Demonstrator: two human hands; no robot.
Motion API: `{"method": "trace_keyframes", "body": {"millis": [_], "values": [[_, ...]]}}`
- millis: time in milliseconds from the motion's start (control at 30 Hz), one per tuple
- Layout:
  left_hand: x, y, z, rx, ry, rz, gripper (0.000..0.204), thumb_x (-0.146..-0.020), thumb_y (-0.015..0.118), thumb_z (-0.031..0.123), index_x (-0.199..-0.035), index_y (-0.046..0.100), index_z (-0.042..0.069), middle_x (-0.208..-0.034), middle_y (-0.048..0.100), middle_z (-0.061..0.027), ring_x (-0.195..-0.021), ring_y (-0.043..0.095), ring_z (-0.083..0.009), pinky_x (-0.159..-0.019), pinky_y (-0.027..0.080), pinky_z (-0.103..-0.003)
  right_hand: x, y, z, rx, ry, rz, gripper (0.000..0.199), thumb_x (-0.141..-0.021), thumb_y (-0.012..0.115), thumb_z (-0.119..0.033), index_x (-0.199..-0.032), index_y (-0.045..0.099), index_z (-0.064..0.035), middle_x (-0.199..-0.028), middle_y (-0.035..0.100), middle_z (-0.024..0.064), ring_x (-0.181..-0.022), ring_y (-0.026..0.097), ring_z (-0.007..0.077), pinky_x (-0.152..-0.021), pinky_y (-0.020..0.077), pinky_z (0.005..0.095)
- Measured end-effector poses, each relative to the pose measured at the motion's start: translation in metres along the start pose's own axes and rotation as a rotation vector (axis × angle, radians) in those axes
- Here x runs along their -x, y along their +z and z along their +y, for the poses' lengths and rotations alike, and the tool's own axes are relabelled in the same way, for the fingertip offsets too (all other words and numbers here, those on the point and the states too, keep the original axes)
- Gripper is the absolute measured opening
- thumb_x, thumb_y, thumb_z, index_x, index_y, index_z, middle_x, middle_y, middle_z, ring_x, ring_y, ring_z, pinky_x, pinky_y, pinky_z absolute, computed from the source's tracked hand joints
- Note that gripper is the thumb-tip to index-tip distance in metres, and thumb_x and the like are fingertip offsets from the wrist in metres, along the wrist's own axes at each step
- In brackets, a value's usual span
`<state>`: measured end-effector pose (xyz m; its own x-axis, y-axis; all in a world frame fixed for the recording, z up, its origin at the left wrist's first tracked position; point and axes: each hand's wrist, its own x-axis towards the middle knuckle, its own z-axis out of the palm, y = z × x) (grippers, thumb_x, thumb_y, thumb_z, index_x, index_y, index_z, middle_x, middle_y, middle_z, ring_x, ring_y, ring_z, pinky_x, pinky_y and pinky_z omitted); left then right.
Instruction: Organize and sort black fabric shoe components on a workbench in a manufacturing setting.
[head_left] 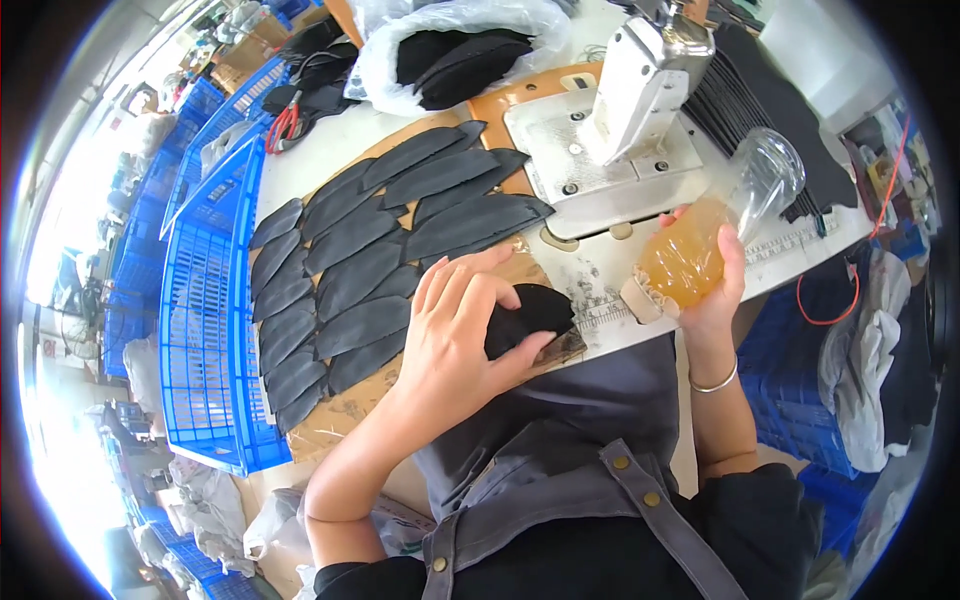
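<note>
A dark, curved piece of black sheet material [522, 315] lies at the right-hand end of a worn brown board [335, 428], close to the near edge of the worktable. The left hand [455, 325] is spread over it, thumb and forefinger curved about its two sides; whether they pinch it or only press it down I cannot tell. To the right, the right hand [718, 290] is closed around a clear plastic bottle of amber liquid [685, 255], tilted so that its clear, wide end points up and away and a ruffled beige part [645, 302] sits at its lower end, by the table edge. A silver bangle [714, 380] circles the right wrist. Left of and beyond the left hand, matte black leaf-shaped pieces [365, 270] cover much of the board in overlapping slanted rows. Behind the bottle stands a white machine head [645, 85] on a pale metal bed plate [560, 135]. Further off, a translucent plastic bag [375, 65] holds more black pieces, with red-handled scissors [284, 128] to its left. A blue slatted plastic crate [205, 335] stands against the table's left side, and another blue crate [800, 415] is below on the right
</note>
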<state>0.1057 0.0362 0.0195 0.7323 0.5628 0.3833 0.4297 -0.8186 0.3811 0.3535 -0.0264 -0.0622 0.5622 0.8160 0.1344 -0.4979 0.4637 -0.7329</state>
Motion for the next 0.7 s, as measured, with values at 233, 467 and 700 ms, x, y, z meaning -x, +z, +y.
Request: {"method": "trace_keyframes", "body": {"millis": [233, 467, 700], "values": [[0.007, -0.004, -0.009, 0.151, -0.099, 0.120, 0.025, -0.069, 0.073, 0.016, -0.082, 0.055, 0.006, -0.121, 0.052, -0.0159, -0.112, 0.047, -0.0338, -0.096, 0.035, -0.041, 0.003, -0.006, 0.002, -0.091, 0.009, -0.039, 0.041, -0.092, 0.040, -0.035, -0.115, 0.049, -0.0020, -0.108, 0.056, 0.0109, -0.103, 0.054, 0.0229, -0.087, 0.0454, 0.0363], [0.044, -0.055, -0.039, 0.736, -0.459, 0.341, 0.013, -0.076, 0.064, 0.007, -0.085, 0.055, 0.002, -0.115, 0.057, -0.0118, -0.098, 0.054, -0.0197, -0.085, 0.041, -0.030, 0.002, -0.017, 0.000, -0.103, 0.083, -0.113, 0.042, -0.093, 0.041, -0.036, -0.115, 0.050, -0.0021, -0.109, 0.056, 0.0102, -0.103, 0.054, 0.0217, -0.087, 0.0457, 0.0356], [0.098, -0.144, -0.103, 0.870, -0.587, 0.946, 0.011, -0.084, 0.057, 0.015, -0.085, 0.058, 0.004, -0.097, 0.064, -0.0092, -0.088, 0.058, -0.0142, -0.080, 0.042, -0.028, 0.002, -0.007, 0.001, 0.035, -0.004, 0.028, 0.040, -0.092, 0.043, -0.036, -0.116, 0.047, -0.0036, -0.108, 0.053, 0.0096, -0.104, 0.051, 0.0204, -0.086, 0.0450, 0.0344]]}}
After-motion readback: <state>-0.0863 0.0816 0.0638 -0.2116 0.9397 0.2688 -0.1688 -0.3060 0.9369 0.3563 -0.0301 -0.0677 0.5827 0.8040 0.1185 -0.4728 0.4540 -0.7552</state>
